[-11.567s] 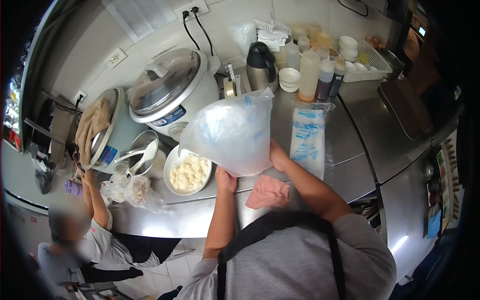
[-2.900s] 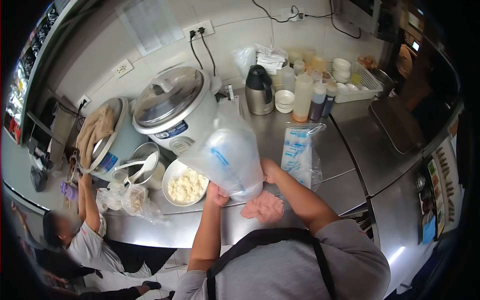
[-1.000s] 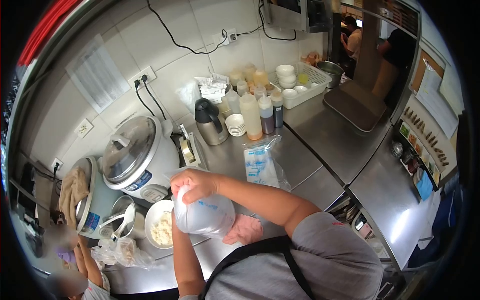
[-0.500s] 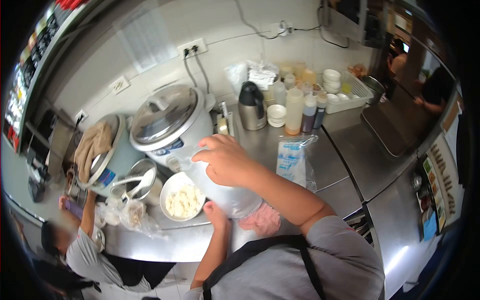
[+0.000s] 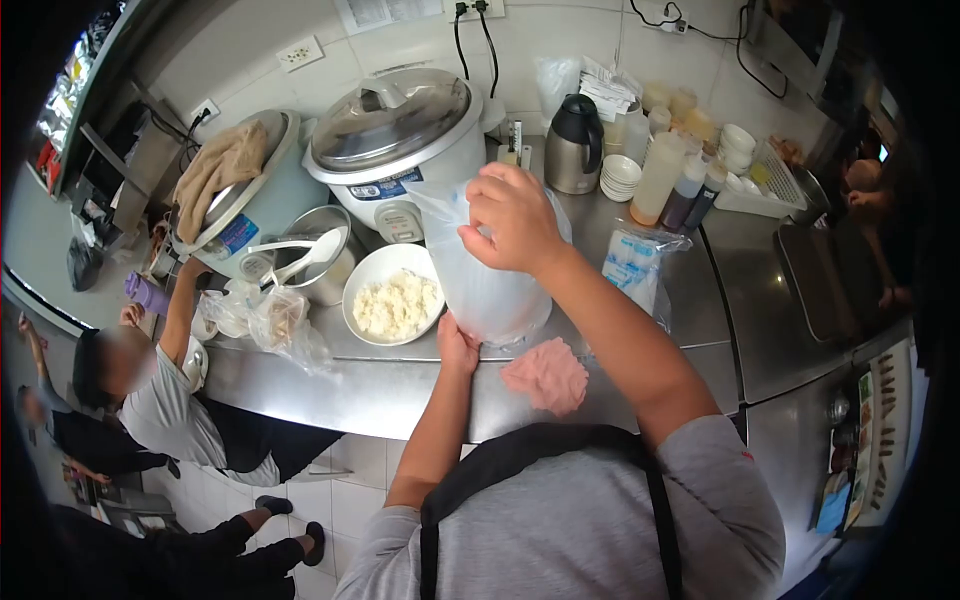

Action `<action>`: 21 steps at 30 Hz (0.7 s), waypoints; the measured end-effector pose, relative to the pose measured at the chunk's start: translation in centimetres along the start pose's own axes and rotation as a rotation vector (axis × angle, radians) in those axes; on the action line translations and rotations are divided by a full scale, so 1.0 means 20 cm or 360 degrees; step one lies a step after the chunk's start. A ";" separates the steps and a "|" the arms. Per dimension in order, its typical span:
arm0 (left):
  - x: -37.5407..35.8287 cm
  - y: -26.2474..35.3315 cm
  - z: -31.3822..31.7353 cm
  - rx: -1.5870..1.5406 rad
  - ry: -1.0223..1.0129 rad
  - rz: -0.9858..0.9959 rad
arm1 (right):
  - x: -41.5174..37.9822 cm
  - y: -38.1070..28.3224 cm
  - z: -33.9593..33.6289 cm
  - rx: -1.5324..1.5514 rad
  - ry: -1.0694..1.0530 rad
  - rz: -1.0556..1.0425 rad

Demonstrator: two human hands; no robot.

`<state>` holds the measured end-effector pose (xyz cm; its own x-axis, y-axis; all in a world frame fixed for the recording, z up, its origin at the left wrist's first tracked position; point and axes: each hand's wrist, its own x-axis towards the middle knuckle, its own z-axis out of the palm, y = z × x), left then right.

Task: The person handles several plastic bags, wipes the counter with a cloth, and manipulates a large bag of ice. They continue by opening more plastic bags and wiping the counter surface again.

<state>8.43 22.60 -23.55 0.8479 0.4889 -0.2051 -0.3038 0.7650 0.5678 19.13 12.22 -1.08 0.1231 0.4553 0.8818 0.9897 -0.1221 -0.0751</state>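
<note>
A translucent white plastic bag (image 5: 500, 305) stands bulging on the steel counter in front of me. My right hand (image 5: 512, 215) is at the top of the bag, its fingers curled in on the plastic. Low on the bag's left side, my left hand (image 5: 458, 345) holds it, with the fingertips partly hidden. What fills the bag does not show clearly. Just left of it sits a white bowl (image 5: 352, 298) of cooked white rice (image 5: 396, 306). A crumpled pink cloth (image 5: 547, 376) lies by the bag's lower right.
Behind the bowl stand a large rice cooker (image 5: 400, 150) and a metal pot (image 5: 335, 285) with white ladles. A thermos jug (image 5: 574, 150), sauce bottles (image 5: 660, 175) and a plastic packet (image 5: 632, 265) are to the right. A co-worker (image 5: 180, 390) stands at left.
My view has shifted, so the counter appears higher. The bag now stands more upright, my right hand is higher at its top, and my left hand has come against its lower side.
</note>
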 end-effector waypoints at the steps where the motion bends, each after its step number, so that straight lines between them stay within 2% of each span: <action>1: -0.01 0.01 0.00 0.0134 0.0030 -0.0059 | -0.01 -0.01 -0.01 0.0009 0.0044 -0.0017; 3: -0.04 0.06 0.02 0.0398 0.0085 -0.0178 | -0.02 -0.03 -0.04 0.0027 0.0129 -0.0054; 6: -0.19 0.17 0.05 0.0579 0.0386 -0.0147 | -0.28 -0.17 -0.14 0.0015 0.0174 0.0096; 8: -0.31 0.30 0.15 0.0564 0.0255 0.0056 | -0.61 -0.28 -0.14 0.0199 -0.0146 0.0255; 10: -0.46 0.47 0.40 0.0368 -0.0208 0.0240 | -0.89 -0.39 -0.15 0.0259 -0.0879 0.0594; 12: -0.72 0.63 0.76 0.0411 -0.0860 0.0458 | -1.17 -0.43 -0.12 0.0150 -0.0970 0.0597; 14: -0.93 0.71 0.98 0.0202 -0.1788 0.0431 | -1.27 -0.41 -0.12 0.0083 -0.0984 0.0608; 16: -1.15 0.64 1.19 0.0110 -0.1983 0.0615 | -1.27 -0.42 -0.08 0.0058 -0.0929 0.0634; 17: -1.21 0.61 1.24 0.0072 -0.2216 0.0607 | -1.28 -0.43 -0.08 0.0105 -0.0957 0.0636; 19: -1.25 0.63 1.29 0.0059 -0.2621 0.0298 | -1.26 -0.39 -0.09 0.0144 -0.0980 0.0638; 20: -1.23 0.69 1.28 0.0105 -0.2776 -0.0012 | -1.26 -0.38 -0.12 0.0194 -0.0899 0.0726; 21: -1.22 0.71 1.27 0.0114 -0.2841 -0.0191 | -1.25 -0.39 -0.16 0.0243 -0.0810 0.0806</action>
<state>-5.57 10.92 9.83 0.2726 -0.5994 0.7525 -0.2352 0.7169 0.6563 8.09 -1.00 -21.16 0.5504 0.7334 0.3990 0.7969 -0.3189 -0.5132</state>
